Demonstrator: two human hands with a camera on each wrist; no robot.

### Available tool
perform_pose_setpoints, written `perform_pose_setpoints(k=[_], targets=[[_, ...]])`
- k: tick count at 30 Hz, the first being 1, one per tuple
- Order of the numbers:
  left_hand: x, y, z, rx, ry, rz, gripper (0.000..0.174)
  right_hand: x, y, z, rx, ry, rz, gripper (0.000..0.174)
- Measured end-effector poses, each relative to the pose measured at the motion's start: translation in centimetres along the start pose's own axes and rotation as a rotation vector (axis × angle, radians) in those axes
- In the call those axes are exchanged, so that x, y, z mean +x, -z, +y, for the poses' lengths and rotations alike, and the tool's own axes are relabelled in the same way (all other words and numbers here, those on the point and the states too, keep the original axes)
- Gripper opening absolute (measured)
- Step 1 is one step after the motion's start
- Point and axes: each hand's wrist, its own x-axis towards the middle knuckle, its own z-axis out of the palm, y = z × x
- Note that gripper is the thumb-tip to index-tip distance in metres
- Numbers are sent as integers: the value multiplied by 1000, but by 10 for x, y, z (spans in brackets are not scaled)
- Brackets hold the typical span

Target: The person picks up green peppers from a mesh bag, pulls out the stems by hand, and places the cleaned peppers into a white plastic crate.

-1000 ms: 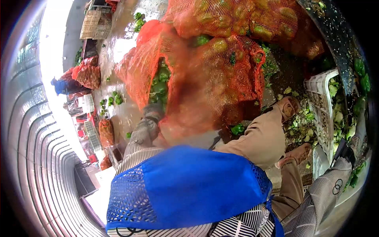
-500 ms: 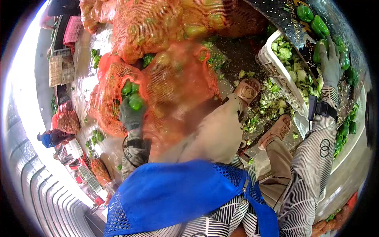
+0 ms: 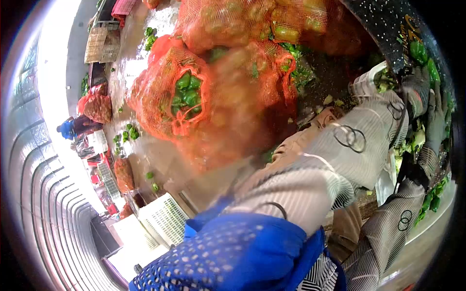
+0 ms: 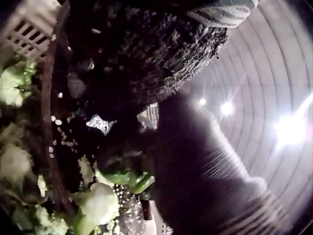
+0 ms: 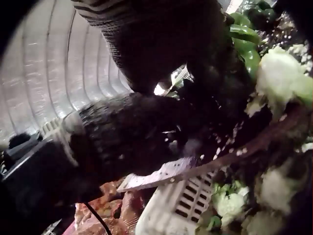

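Note:
My gloved left hand point(image 3: 416, 92) has crossed over to the right side in the head view, at the dark speckled board point(image 3: 388, 36). Close beside it is my gloved right hand point(image 3: 436, 114), fingers stretched forward along the board's edge. Green bell peppers point(image 3: 418, 52) lie on the board just beyond the fingertips. Both wrist views show the gloves as dark shapes close together, and what the left fingers do is hidden. An orange mesh sack point(image 3: 148, 114) stands with its mouth wide, green peppers point(image 3: 187, 92) showing inside.
More filled mesh sacks point(image 3: 228, 22) crowd the floor in front. Below the board a white slatted crate point(image 5: 188, 198) holds pale green trimmings point(image 5: 229, 204). Loose peppers point(image 3: 130, 132) lie on the wet floor at left, with a white crate point(image 3: 165, 220) nearer.
My left hand has left the mesh sack, where it was at a green pepper, and swung across to the board beside my right hand. The sack's mouth shows peppers inside.

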Motion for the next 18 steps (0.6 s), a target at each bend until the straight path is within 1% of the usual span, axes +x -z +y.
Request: perform_pose_setpoints(k=[2,3,4,5,6,7,8,9,10,11,12,13,14,16,17,18], targets=[[-11,23,-28,-16,-39,16,53,-11,4,8,-270,-103,-116,54],[-19,45,-48,-21,-44,32,52,-11,1,11,-270,-101,-112,54],[-32,72,-72,-23,-24,53,51,-11,-4,15,-297,-171,-155,57],[-52,97,-99,-21,28,79,50,-11,-7,15,-323,-243,-202,60],[-78,129,-127,4,103,128,49,-10,-5,11,-320,-246,-200,60],[-111,158,-169,13,205,191,47,-8,-1,3,-214,-322,-203,60],[-166,147,-249,-36,154,378,47,-5,0,-2,-108,-395,-208,60],[-184,232,-229,177,767,155,33,-5,-6,3,-153,-298,-150,63],[-244,254,-266,428,639,264,30,-4,-9,5,-182,-284,-156,63],[-331,244,-380,343,1317,716,31,-6,-9,4,-216,-273,-169,63],[-366,300,-326,344,966,311,39,-6,-9,5,-235,-269,-184,63],[-392,310,-302,-15,1253,351,48,-6,-9,6,-253,-269,-190,63],[-409,314,-283,511,1337,116,49,-6,-8,8,-264,-274,-192,63],[-527,288,-342,544,1286,-176,48,-6,-9,9,-279,-273,-208,63],[-519,287,-325,544,1290,-173,48,-6,-9,11,-293,-271,-222,63],[-509,279,-304,657,1430,-77,52,-7,-10,11,-309,-273,-230,63]])
